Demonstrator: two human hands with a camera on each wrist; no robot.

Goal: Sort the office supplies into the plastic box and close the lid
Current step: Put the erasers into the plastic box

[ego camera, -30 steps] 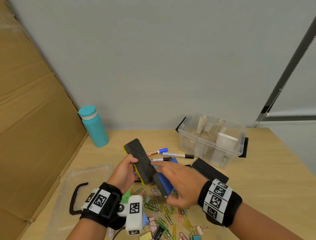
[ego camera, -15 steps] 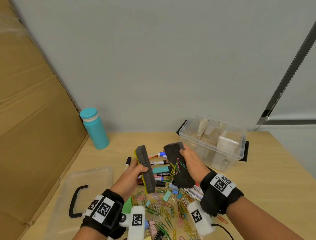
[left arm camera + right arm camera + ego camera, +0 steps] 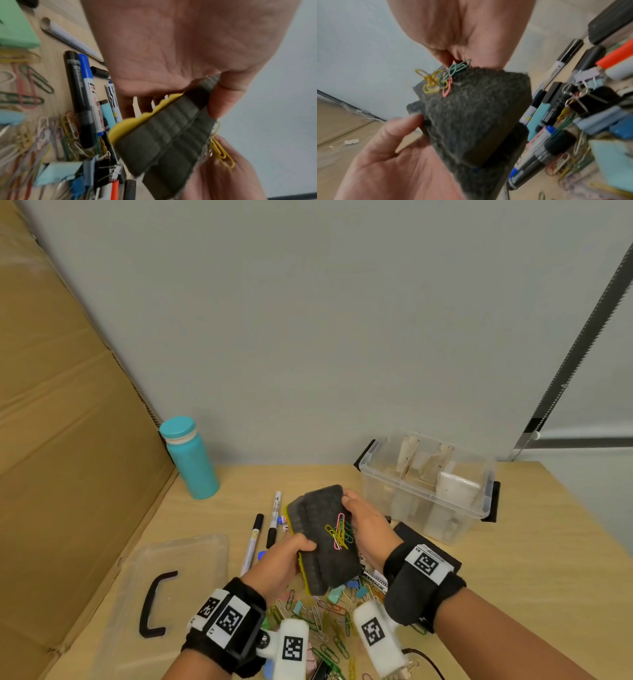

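Now pressed together, two erasers [image 3: 325, 537] are sitting face to face above the table [image 3: 513, 577], where half a second ago I was holding them apart. I am gripping them with my left hand [image 3: 277, 566] and right hand [image 3: 368, 525], paper clips [image 3: 339, 530] clinging on top; plastic box [image 3: 428, 491] is standing open beyond.

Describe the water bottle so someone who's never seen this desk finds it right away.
Start at the cardboard sheet on the left. Where it meets the back wall stands the bottle, upright on the table. It is the only teal cylinder there, apart from the clutter.
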